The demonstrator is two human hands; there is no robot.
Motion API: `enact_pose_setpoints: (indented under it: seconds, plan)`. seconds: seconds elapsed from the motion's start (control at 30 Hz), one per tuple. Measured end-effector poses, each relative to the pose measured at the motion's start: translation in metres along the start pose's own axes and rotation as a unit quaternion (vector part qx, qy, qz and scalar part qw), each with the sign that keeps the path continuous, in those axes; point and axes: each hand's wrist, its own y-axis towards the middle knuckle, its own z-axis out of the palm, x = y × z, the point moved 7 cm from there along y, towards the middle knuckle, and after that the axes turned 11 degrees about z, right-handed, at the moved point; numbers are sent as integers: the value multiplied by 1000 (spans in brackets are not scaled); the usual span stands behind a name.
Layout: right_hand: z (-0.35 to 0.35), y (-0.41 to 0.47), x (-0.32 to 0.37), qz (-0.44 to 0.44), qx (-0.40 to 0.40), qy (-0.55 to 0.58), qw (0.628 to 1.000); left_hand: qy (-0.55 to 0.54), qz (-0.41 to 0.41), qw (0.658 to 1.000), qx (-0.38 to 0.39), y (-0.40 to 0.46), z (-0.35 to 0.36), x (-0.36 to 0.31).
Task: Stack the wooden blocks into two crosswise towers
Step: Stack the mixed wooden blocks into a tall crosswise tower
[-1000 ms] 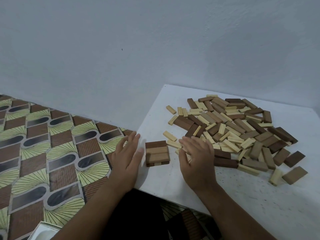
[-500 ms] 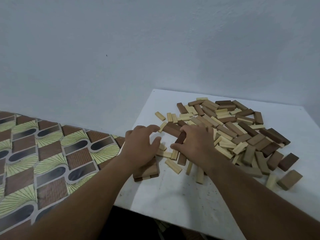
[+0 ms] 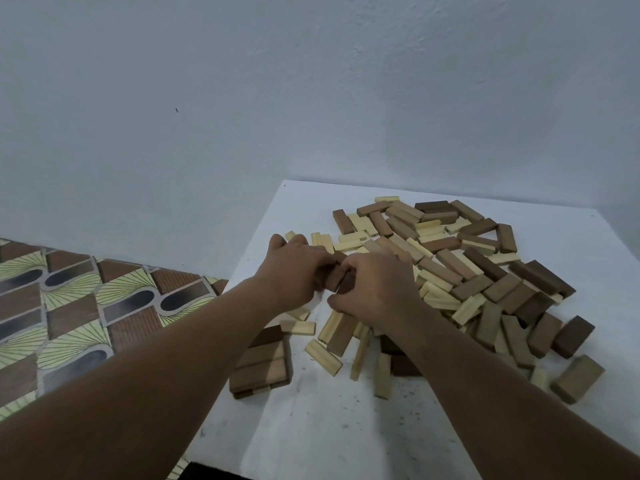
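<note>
At the table's near-left edge my first tower [image 3: 261,367] stands barely two layers high — both my left hand [image 3: 294,271] and right hand [image 3: 374,285] grip brown blocks [image 3: 334,280] over the loose pile [image 3: 467,268]; second tower unstarted.

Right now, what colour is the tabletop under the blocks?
White, with small dark specks: the tabletop, clearest in the head view.

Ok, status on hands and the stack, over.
Left hand and right hand both gripping dark blocks at the pile. Started tower two layers, partly under left forearm. Loose blocks beside it.
</note>
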Motion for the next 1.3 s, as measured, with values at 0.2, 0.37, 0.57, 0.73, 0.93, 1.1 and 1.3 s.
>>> enact_pose_setpoints:
  seconds: [0.2,0.37,0.57,0.73,0.93,1.1,1.3]
  plan:
    - [-20,-3,-9,-51,-84,68,993,20,13,999,-49,0,6,3]
    - [-38,-10,-29,-2,-128,210,969,35,-1,997,-69,1,6,-6]
    - [-47,-34,-63,109,-128,362,917,35,30,997,-54,3,13,-17]
    - [-46,-54,-71,142,-131,375,907,10,43,997,-63,-5,7,-27]
    - [-41,-92,-70,138,-131,355,915,-92,0,988,-126,-19,-17,-30]
    - [-32,-128,-65,116,-125,358,918,-269,-79,928,-245,-65,-44,-61]
    - [-21,-180,-67,124,-116,320,932,-317,-156,892,-281,-137,-21,-105]
